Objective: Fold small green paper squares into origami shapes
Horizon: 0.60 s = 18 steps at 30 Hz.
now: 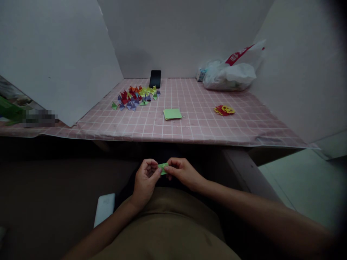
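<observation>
A small green piece of paper [163, 168] is held between both hands, above my lap and below the table's front edge. My left hand [146, 177] pinches its left side between thumb and fingers. On the other side, my right hand [182, 171] grips the right end, its thumb lying on top. Fingertips cover parts of the paper, so its exact folds are hard to make out. On the table ahead lies a stack of square green paper [172, 114], with a yellow edge showing beneath. Left of it stand several folded paper cranes [132, 97] in red, orange, yellow, purple and green.
A black phone [155, 79] leans at the back of the pink checked table [195, 128]. A white plastic bag [230, 76] sits at the back right, with red and yellow cut-out shapes [224, 110] nearer. White panels enclose the table; a white rectangular device [104, 209] lies beside my left forearm.
</observation>
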Available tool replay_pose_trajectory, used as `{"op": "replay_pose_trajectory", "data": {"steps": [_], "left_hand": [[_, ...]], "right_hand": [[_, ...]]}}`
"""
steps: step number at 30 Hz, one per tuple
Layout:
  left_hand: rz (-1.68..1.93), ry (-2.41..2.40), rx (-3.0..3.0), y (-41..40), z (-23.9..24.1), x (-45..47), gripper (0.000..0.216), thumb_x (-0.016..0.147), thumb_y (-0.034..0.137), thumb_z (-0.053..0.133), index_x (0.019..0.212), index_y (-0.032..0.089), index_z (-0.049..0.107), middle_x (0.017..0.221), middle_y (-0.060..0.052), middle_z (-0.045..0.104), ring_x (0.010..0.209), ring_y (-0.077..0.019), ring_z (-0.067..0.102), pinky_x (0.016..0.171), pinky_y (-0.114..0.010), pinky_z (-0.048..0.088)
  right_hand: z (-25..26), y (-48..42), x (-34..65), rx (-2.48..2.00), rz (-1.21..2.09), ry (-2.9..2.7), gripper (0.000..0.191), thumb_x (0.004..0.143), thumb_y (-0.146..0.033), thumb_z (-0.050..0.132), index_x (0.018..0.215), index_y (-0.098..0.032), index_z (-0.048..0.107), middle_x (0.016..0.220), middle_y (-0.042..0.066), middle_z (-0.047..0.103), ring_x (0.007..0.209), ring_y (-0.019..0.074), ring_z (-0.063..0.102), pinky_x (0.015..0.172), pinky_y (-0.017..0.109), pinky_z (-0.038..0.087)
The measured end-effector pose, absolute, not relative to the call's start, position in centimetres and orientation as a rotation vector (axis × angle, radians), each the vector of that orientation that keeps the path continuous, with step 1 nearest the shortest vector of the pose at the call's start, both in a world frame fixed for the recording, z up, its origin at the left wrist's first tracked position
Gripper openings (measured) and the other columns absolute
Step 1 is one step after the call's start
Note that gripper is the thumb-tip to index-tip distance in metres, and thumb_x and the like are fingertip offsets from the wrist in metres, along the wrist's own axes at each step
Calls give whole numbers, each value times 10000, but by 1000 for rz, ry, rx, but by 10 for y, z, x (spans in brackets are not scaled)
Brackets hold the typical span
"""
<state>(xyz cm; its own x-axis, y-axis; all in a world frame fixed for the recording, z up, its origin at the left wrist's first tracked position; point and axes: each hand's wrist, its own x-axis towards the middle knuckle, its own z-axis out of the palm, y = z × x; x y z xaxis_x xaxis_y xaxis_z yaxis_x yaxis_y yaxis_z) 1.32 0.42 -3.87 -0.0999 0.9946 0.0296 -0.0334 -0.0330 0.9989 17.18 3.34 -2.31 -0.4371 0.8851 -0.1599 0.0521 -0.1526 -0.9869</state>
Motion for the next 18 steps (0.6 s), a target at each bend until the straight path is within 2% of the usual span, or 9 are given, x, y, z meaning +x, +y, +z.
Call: {"op": "replay_pose_trajectory", "data": {"steps": [11,18], "left_hand": [[1229,1201,1119,4,-34,12,231,756,286,697,940,175,613,751,-1,640,654,-131,597,623,-246,495],[1131,1250,1187,7,-35,10,175,770,315,693,722,152,652,623,7,628,550,-116,555,539,-223,442]], "right_hand": [[-20,35,173,-1166,1724,-1460,232,735,-308,675,628,-175,518,521,-38,540,491,91,475,500,222,345],[-22,35,172,-1173,1721,-1472,160,741,-271,661,667,-161,571,558,-31,554,501,89,477,511,224,355]]}}
